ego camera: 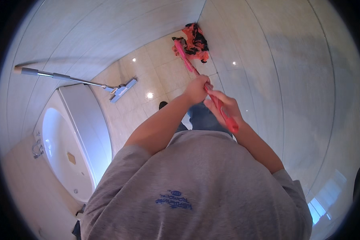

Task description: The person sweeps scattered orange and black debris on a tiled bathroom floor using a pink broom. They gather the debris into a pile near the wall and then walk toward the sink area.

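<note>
My left hand (198, 89) is closed around the middle of a red and pink long handle (184, 57). Nearer to my body, my right hand (228, 108) is around the thick red end of the same handle, its fingers partly spread and blurred. The handle slants away to the floor, where its far end meets a crumpled red and black cloth or plastic heap (195, 43) in the corner. Whatever head the handle carries is hidden there or cannot be told.
A flat mop (123, 90) rests on the tiled floor (168, 75), its metal pole leaning on the left wall. At the left is a white bathtub (58, 150) with a chrome faucet (37, 149) and a tan sponge-like block (71, 158). Large pale panels line the right wall (267, 75).
</note>
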{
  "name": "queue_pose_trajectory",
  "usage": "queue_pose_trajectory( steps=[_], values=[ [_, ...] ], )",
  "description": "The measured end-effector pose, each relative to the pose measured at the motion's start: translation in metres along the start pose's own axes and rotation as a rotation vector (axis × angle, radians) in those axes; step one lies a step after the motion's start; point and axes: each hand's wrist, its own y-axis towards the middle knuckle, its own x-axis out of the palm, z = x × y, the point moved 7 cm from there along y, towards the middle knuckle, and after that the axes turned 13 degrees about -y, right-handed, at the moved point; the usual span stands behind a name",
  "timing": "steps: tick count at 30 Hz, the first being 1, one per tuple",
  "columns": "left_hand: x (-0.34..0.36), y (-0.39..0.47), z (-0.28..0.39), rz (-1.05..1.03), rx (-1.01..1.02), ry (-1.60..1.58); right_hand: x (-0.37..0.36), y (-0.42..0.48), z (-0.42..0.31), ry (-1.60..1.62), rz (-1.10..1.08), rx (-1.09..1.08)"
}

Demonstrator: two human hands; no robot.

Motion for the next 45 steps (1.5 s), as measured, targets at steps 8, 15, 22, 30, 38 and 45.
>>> queue_pose_trajectory(
  steps=[8,15,22,30,38,45],
  values=[
    [-0.031,-0.101,0.007,-0.006,0.089,0.042,0.032,-0.036,-0.066,-0.109,-0.146,-0.029],
    [-0.018,-0.152,-0.025,0.153,-0.026,0.035,0.052,-0.045,-0.051,-0.145,-0.389,-0.038],
    [0.033,-0.198,-0.029,0.367,-0.238,0.087,0.046,-0.081,-0.027,-0.28,-0.741,-0.113],
    [0.103,-0.236,-0.097,0.499,-0.359,0.042,0.061,-0.119,0.055,-0.11,-0.826,-0.02],
    [0.114,-0.13,-0.085,0.575,0.037,-0.133,-0.005,-0.081,0.025,-0.309,-0.635,-0.224],
    [0.105,-0.095,-0.049,0.494,0.094,-0.12,-0.012,-0.089,0.021,-0.527,-0.609,-0.312]
  ],
)
